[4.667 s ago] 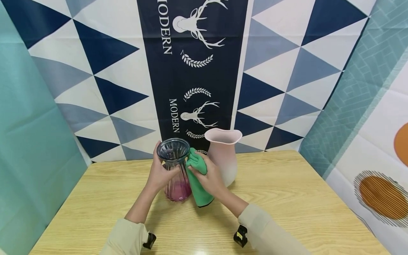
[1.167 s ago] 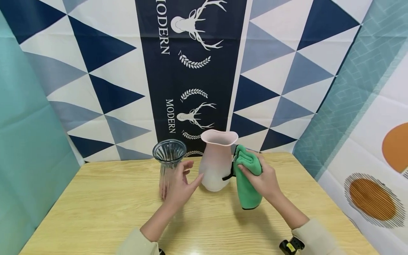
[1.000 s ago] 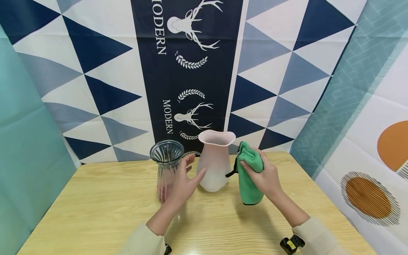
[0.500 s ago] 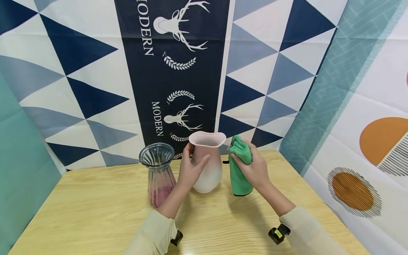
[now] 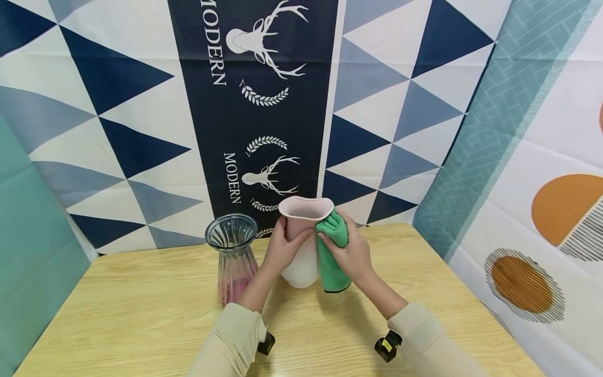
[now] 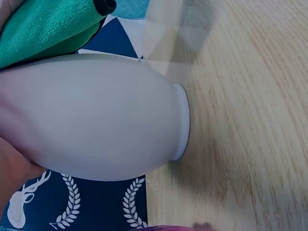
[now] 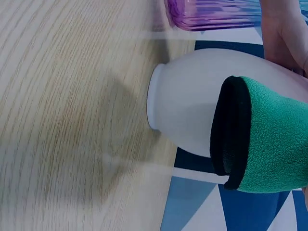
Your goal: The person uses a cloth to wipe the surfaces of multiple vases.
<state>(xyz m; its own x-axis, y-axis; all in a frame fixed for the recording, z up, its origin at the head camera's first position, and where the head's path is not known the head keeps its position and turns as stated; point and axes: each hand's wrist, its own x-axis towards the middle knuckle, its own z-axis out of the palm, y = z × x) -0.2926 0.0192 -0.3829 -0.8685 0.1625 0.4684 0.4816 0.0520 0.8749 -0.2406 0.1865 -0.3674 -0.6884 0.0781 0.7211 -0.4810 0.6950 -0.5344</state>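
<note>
A vase, pink at its wavy rim and fading to white below, stands upright on the wooden table in the head view. My left hand grips its neck from the left, thumb across the front. On the other side my right hand holds a bunched green cloth with black edging against the vase near the rim. The left wrist view shows the vase's smooth white body and foot on the table. In the right wrist view the cloth's folded end hangs in front of the vase.
A ribbed glass vase, blue at the top and pink at the base, stands just left of my left forearm. The wooden table ends at a patterned backdrop behind the vases. Cloth panels rise along both sides.
My left hand has moved right from the glass vase and taken hold of the pink-white one. My right hand has brought the green cloth from the right against it.
</note>
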